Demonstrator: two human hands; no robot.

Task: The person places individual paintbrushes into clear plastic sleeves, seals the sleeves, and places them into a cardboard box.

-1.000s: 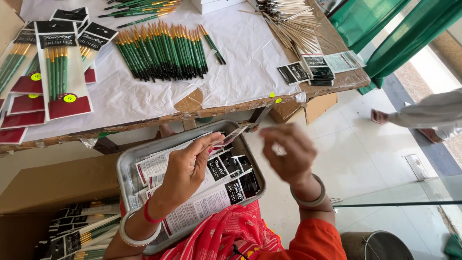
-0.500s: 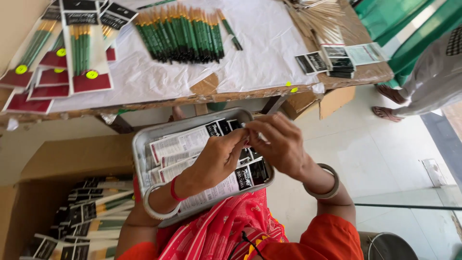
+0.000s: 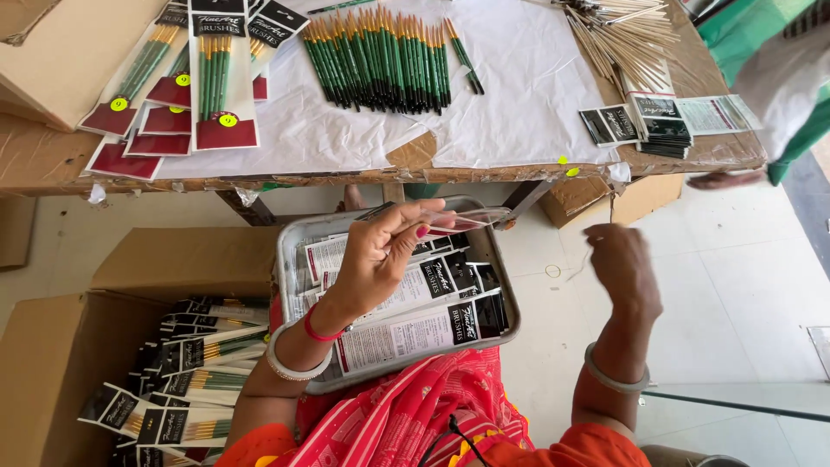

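Observation:
My left hand is raised over a metal tray on my lap. Its fingertips pinch a clear plastic sleeve with a dark header, held flat and pointing right. Several flat brush packets with black-and-white labels lie in the tray. My right hand is out to the right of the tray, over the floor. Its fingers are curled shut on a thin pale strip that is barely visible.
On the paper-covered table ahead lie green-handled brushes, bare wooden sticks, carded brush packs and stacked dark header cards. A cardboard box of packed brushes stands at my left. Another person's foot is at right.
My hands were together over the tray half a second ago. The right hand has pulled away to the right, and the left hand has lifted the clear sleeve.

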